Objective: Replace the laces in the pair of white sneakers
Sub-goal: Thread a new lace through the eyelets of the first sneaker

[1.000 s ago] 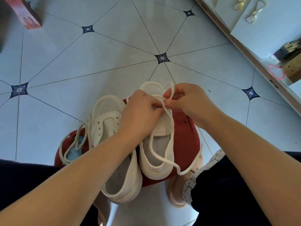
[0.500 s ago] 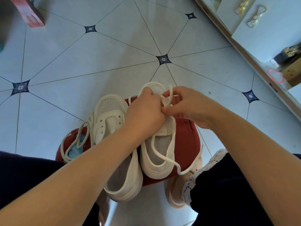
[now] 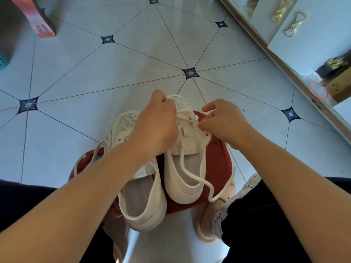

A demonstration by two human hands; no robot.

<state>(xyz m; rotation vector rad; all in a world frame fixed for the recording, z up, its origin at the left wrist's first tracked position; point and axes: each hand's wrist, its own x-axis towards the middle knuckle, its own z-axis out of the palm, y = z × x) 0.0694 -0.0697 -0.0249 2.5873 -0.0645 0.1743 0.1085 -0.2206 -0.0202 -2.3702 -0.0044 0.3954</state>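
On my feed, a round red padded stool point(image 3: 218, 158) carries both shoes: the white mesh-toed sneaker point(image 3: 178, 188) under the hands and a second white sneaker point(image 3: 144, 209) touching its left side. I see the left hand point(image 3: 155, 128) curled tight round the cream flat lace point(image 3: 190, 175) at the eyelets, the right hand point(image 3: 224, 122) pinching it opposite. Grey tongue lettering is too blurred to read.

the floor point(image 3: 133, 59) is glossy smooth tile, the sneakers point(image 3: 159, 190) matt white cloth with mesh toes, the lace point(image 3: 183, 164) woven.
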